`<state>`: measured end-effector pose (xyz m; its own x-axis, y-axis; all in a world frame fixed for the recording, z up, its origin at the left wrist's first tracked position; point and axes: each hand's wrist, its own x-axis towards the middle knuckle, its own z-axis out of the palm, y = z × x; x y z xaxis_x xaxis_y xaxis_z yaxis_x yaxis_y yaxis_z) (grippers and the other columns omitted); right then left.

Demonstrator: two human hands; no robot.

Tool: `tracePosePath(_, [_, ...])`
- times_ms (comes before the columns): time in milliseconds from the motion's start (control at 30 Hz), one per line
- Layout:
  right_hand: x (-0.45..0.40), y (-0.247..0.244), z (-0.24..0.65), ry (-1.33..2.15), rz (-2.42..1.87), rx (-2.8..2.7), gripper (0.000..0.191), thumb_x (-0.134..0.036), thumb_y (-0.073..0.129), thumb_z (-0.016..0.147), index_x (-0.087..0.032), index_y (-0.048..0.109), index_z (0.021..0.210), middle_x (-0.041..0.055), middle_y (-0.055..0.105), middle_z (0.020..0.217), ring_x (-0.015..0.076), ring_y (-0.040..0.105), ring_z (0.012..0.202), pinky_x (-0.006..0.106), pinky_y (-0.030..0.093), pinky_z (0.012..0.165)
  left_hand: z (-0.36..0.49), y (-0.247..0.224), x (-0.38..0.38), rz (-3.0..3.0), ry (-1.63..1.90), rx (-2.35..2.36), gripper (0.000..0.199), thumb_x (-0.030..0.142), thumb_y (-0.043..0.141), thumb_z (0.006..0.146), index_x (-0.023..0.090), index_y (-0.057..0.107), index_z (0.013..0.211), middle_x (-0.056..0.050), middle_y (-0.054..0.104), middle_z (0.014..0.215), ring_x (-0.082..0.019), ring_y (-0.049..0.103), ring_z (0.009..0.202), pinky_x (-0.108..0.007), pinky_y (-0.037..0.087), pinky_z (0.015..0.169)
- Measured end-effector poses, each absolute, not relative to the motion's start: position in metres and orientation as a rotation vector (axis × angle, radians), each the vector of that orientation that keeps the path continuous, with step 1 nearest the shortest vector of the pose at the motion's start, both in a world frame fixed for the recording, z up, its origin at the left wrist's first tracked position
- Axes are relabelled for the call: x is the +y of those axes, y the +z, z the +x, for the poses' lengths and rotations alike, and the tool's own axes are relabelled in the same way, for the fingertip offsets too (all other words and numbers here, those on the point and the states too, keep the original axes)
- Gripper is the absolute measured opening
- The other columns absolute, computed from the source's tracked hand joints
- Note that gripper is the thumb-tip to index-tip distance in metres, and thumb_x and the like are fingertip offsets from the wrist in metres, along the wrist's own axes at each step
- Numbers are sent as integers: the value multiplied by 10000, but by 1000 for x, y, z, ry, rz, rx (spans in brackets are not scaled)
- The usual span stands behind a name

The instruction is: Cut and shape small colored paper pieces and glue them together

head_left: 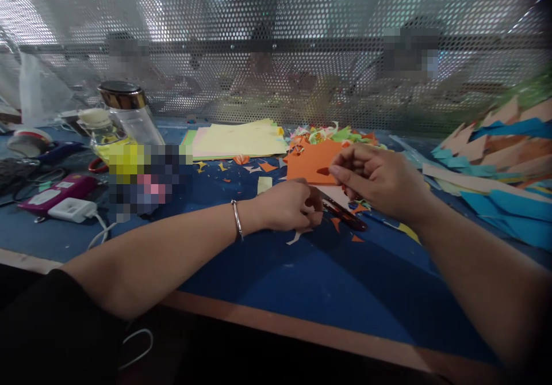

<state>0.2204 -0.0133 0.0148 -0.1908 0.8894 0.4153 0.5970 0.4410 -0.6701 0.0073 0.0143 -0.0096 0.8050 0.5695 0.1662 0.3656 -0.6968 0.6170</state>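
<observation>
My left hand (293, 205), a silver bracelet on its wrist, is low over the blue table with its fingers curled together; what they hold, if anything, is hidden. My right hand (375, 178) is raised a little higher to the right, thumb and fingers pinched; I cannot make out anything between them. Behind both hands lies an orange sheet of paper (306, 165), with a small dark red patch by the right fingertips. A slender, glossy dark red-brown tool (345, 212) lies between the hands. Small paper scraps (297, 236) are scattered beside the left hand.
Stacked pale yellow paper (241, 137) and a heap of colourful offcuts (336, 133) lie at the back. Folded blue and peach paper pieces (495, 143) fill the right. Leftward are a clear bottle (135, 120), a white charger (73, 209) and cables. A perforated metal screen (276, 74) stands behind.
</observation>
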Motion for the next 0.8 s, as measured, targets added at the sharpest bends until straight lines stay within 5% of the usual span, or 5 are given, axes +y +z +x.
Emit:
tracePosePath(133, [-14,15,220,468,-1270,-1889,283,-482,726,911,-223,622,868,4,646,664,103,566,444,264,485,438,8,-10,14,2280,438,674,147,302,679,819,172,730,773,-81,720,799,-153,598,622,-319,432,612])
tracePosePath(367, [-17,16,218,455,-1268,-1849,270,-481,723,919,-234,620,877,-7,632,627,120,563,441,281,479,441,8,-10,25,1702,747,795,158,285,743,807,177,644,867,-71,744,906,-134,692,728,-279,522,666])
tracePosePath(567, [-16,16,218,438,-1264,-1884,292,-498,721,916,-223,638,870,4,649,663,108,558,436,277,461,436,9,-10,33,1562,891,740,141,160,761,734,170,648,817,-13,695,795,-102,649,738,-287,516,774])
tracePosePath(800, [-18,16,215,398,-1298,-1909,254,-465,693,916,-220,644,866,-3,625,605,124,571,465,285,430,439,11,-14,32,1471,933,675,257,238,822,666,171,648,842,5,682,811,-105,669,777,-285,523,804])
